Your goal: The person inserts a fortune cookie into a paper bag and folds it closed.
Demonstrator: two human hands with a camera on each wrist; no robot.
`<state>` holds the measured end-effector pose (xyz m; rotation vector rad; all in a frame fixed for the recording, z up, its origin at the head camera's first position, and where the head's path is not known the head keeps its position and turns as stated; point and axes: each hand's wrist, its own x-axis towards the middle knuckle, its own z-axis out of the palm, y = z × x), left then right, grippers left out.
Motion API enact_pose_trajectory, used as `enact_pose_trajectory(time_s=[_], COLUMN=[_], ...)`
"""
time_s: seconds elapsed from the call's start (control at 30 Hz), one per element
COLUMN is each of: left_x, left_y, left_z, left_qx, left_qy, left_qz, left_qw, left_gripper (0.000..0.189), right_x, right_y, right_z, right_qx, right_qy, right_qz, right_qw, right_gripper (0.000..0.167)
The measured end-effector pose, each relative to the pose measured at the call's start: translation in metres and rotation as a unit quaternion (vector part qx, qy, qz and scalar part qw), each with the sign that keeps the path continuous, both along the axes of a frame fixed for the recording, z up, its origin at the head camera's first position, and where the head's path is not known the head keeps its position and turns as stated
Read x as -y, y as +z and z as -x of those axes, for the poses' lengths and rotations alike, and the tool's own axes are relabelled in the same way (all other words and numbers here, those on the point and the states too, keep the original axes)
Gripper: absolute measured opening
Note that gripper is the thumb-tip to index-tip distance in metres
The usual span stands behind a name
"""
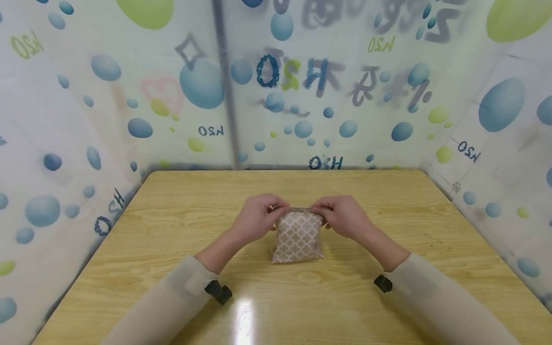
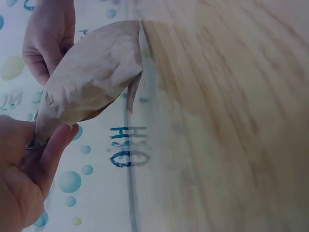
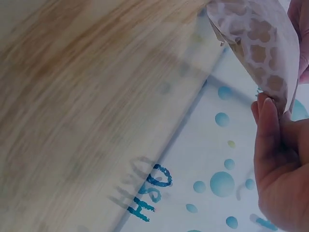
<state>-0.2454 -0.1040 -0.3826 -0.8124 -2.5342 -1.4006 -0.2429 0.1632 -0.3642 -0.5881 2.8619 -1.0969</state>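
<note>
A small brown paper bag (image 1: 298, 237) with a white lattice pattern is held up by its top edge over the middle of the table. My left hand (image 1: 260, 215) pinches the top left corner between thumb and fingers. At the opposite corner, my right hand (image 1: 340, 215) pinches the top edge the same way. In the left wrist view the paper bag (image 2: 96, 67) shows a plain, creased side and looks bulged. The right wrist view has its patterned side (image 3: 256, 43), narrowing toward the right fingers (image 3: 267, 113). Its contents are hidden.
The wooden table (image 1: 181, 201) spreads out on all sides of the bag, with a bright glare near the front. Behind and beside it hangs a whitish curtain (image 1: 258, 120) printed with blue and green drops. Small black devices (image 1: 218, 291) sit at both wrists.
</note>
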Motion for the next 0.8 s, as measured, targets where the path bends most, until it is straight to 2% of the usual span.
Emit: enact_pose_trajectory(time_s=[0.13, 0.23, 0.3, 0.37, 0.47, 0.53, 0.67, 0.8], left_x=[0.001, 0.002, 0.002, 0.002, 0.001, 0.000, 0.002, 0.005], left_y=[-0.001, -0.002, -0.002, -0.002, -0.003, -0.005, -0.006, -0.006], left_z=[0.003, 0.005, 0.006, 0.006, 0.007, 0.008, 0.009, 0.008], left_qx=[0.063, 0.097, 0.089, 0.066, 0.050, 0.072, 0.139, 0.162], left_qy=[0.006, 0.016, 0.023, 0.028, 0.033, 0.030, 0.025, 0.018], left_qz=[-0.018, -0.042, -0.047, -0.043, -0.042, -0.052, -0.074, -0.083], left_qw=[0.9978, 0.9942, 0.9947, 0.9965, 0.9974, 0.9956, 0.9873, 0.9832], left_gripper=[0.017, 0.017, 0.016, 0.015, 0.015, 0.016, 0.021, 0.021], right_x=[-0.001, -0.005, -0.008, -0.011, -0.013, -0.014, -0.016, -0.019], right_y=[0.000, -0.002, -0.002, -0.002, 0.000, 0.000, -0.001, -0.002], right_z=[0.000, 0.002, 0.003, 0.004, 0.004, 0.005, 0.008, 0.010], right_qx=[-0.006, 0.010, 0.034, 0.054, 0.069, 0.066, 0.075, 0.105], right_qy=[-0.024, -0.021, -0.006, 0.005, 0.010, 0.001, -0.013, -0.005], right_qz=[-0.005, 0.010, 0.026, 0.036, 0.038, 0.033, 0.042, 0.068], right_qw=[0.9997, 0.9997, 0.9991, 0.9979, 0.9969, 0.9973, 0.9963, 0.9922], right_gripper=[0.021, 0.024, 0.026, 0.028, 0.028, 0.027, 0.026, 0.028])
